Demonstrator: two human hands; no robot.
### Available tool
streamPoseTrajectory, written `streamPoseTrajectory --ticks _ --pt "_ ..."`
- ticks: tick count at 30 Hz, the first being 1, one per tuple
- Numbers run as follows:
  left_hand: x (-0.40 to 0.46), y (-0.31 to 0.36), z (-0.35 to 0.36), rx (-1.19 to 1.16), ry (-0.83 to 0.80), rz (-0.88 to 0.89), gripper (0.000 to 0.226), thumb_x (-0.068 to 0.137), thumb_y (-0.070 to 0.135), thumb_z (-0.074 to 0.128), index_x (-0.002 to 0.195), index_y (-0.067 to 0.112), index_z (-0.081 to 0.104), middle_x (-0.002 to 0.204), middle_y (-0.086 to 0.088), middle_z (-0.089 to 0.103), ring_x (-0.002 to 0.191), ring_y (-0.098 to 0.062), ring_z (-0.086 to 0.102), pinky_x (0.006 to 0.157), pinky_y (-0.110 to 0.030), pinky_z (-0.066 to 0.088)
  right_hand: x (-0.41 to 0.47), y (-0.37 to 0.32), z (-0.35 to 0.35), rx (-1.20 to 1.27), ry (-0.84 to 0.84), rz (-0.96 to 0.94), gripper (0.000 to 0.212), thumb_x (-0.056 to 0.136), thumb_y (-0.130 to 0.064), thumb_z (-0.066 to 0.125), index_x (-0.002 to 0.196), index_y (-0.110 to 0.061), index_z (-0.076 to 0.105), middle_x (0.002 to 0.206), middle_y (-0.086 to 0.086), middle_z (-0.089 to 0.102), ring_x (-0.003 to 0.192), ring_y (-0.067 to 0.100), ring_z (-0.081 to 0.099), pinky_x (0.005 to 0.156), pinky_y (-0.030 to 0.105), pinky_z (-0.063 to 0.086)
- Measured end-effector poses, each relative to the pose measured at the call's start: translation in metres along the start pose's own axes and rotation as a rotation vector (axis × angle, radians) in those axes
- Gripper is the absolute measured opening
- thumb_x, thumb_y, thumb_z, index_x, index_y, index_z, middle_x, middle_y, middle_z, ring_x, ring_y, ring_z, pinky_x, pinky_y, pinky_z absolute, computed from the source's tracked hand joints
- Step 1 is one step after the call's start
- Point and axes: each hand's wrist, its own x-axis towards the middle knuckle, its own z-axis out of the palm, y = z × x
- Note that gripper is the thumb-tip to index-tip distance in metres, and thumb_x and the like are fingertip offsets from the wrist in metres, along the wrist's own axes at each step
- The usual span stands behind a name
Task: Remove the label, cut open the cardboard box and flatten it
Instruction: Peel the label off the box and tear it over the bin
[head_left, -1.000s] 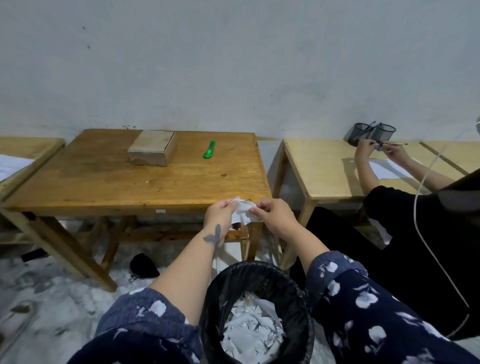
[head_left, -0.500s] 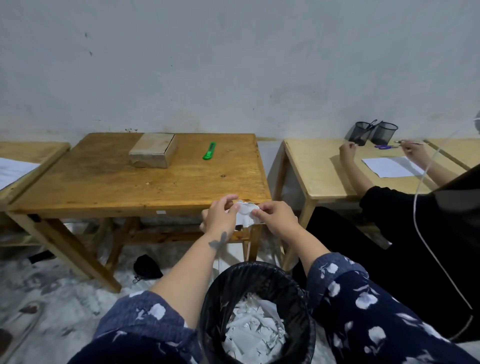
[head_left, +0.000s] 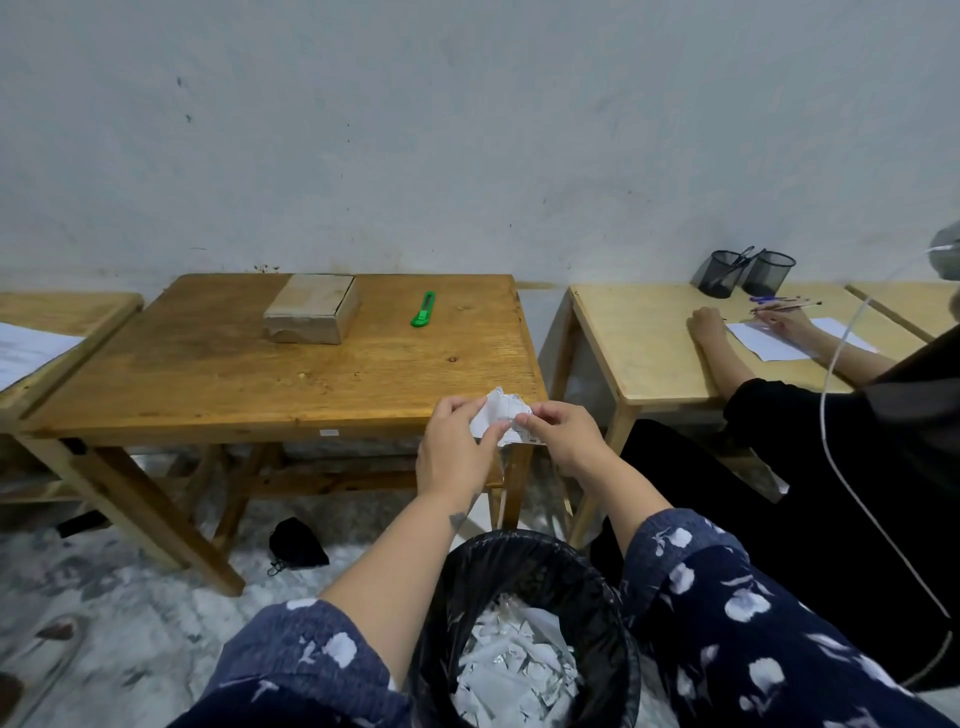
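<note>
A crumpled white label (head_left: 500, 413) is pinched between my left hand (head_left: 456, 447) and my right hand (head_left: 563, 434), in the air just in front of the wooden table's (head_left: 218, 374) near right corner. Directly below my forearms stands a black-lined bin (head_left: 524, 634) holding several torn white paper scraps. The closed cardboard box (head_left: 311, 307) lies flat at the back of the table. A green utility knife (head_left: 424, 308) lies to the right of the box, apart from it.
Another person in black sits at the pale table (head_left: 644, 353) on the right, hands on a sheet of paper (head_left: 779, 340), with two black mesh pen cups (head_left: 745, 273) behind. A third table (head_left: 57, 312) stands at left. A small black pouch (head_left: 296, 543) lies on the floor.
Both hands stay on the label and have worked it, so it stands more upright between them now. The person at right has moved their arms on their table.
</note>
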Motion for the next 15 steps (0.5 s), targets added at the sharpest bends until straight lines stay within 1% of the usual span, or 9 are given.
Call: streamPoseTrajectory --ticks 2,4,6,8,10,11,12,14,15 --pt "0.001 -0.001 -0.003 0.028 -0.012 0.020 0.051 0.084 0.049 0.065 0.128 0.025 0.058 0.124 0.009 0.055 0.112 -0.013 0.053 0.084 -0.032 0.048 -0.001 -0.002 0.000 0.036 -0.037 -0.013 0.014 0.092 -0.022 0.061 0.081 -0.022 0.071 0.077 -0.007 0.066 0.077 0.010 0.058 0.068 0.021 0.042" --pt "0.002 -0.002 -0.004 0.028 -0.041 0.024 0.049 0.081 0.047 0.069 0.125 0.026 0.059 0.120 0.009 0.060 0.108 -0.012 0.056 0.082 -0.031 0.048 -0.003 -0.004 -0.001 0.060 -0.062 -0.013 0.014 0.092 -0.021 0.061 0.082 -0.024 0.071 0.077 -0.007 0.067 0.076 0.009 0.059 0.068 0.020 0.042" --pt "0.003 -0.002 -0.005 -0.069 -0.076 -0.012 0.044 0.079 0.041 0.073 0.119 0.026 0.063 0.114 0.009 0.065 0.099 -0.008 0.059 0.078 -0.027 0.049 -0.002 -0.005 -0.001 0.065 -0.069 -0.010 0.015 0.091 -0.021 0.062 0.080 -0.026 0.071 0.076 -0.007 0.067 0.076 0.009 0.059 0.068 0.021 0.042" --pt "0.004 -0.001 -0.006 -0.169 -0.125 -0.062 0.037 0.080 0.033 0.075 0.114 0.023 0.066 0.108 0.008 0.068 0.093 -0.006 0.061 0.078 -0.023 0.049 -0.001 -0.002 0.001 0.052 -0.063 -0.006 0.015 0.090 -0.021 0.064 0.079 -0.028 0.071 0.078 -0.005 0.068 0.080 0.013 0.060 0.075 0.026 0.045" --pt "0.004 0.000 -0.005 -0.163 -0.152 -0.068 0.028 0.082 0.028 0.073 0.109 0.021 0.069 0.102 0.006 0.070 0.090 -0.007 0.062 0.078 -0.024 0.051 0.001 0.003 0.005 0.027 -0.018 0.007 0.012 0.086 -0.024 0.069 0.075 -0.030 0.068 0.076 -0.007 0.067 0.079 0.014 0.061 0.082 0.037 0.048" --pt "0.004 0.001 -0.005 -0.136 -0.153 -0.061 0.022 0.083 0.026 0.072 0.105 0.021 0.070 0.099 0.006 0.070 0.088 -0.008 0.063 0.077 -0.026 0.052 0.002 0.006 0.007 -0.025 0.026 0.018 0.009 0.082 -0.029 0.072 0.076 -0.030 0.065 0.074 -0.009 0.066 0.078 0.014 0.061 0.085 0.042 0.048" --pt "0.004 0.002 -0.006 -0.095 -0.155 -0.052 0.015 0.085 0.025 0.070 0.100 0.023 0.071 0.096 0.006 0.071 0.085 -0.009 0.063 0.075 -0.028 0.052 0.003 0.008 0.008 -0.123 0.074 0.014 0.013 0.079 -0.033 0.073 0.081 -0.031 0.060 0.077 -0.011 0.065 0.079 0.012 0.060 0.087 0.044 0.045" --pt "0.005 0.002 -0.007 0.017 -0.188 -0.049 0.006 0.087 0.025 0.066 0.092 0.027 0.070 0.091 0.005 0.070 0.080 -0.011 0.062 0.068 -0.029 0.049 0.003 0.008 0.008 -0.416 0.132 -0.054 0.028 0.077 -0.035 0.072 0.098 -0.039 0.054 0.096 -0.017 0.064 0.093 0.009 0.054 0.089 0.040 0.035" --pt "0.007 0.002 -0.008 0.065 -0.221 -0.055 0.006 0.088 0.025 0.066 0.092 0.027 0.069 0.090 0.005 0.069 0.080 -0.012 0.061 0.066 -0.029 0.047 0.003 0.006 0.006 -0.515 0.124 -0.130 0.036 0.078 -0.034 0.071 0.109 -0.042 0.053 0.107 -0.018 0.062 0.102 0.009 0.049 0.090 0.039 0.031"
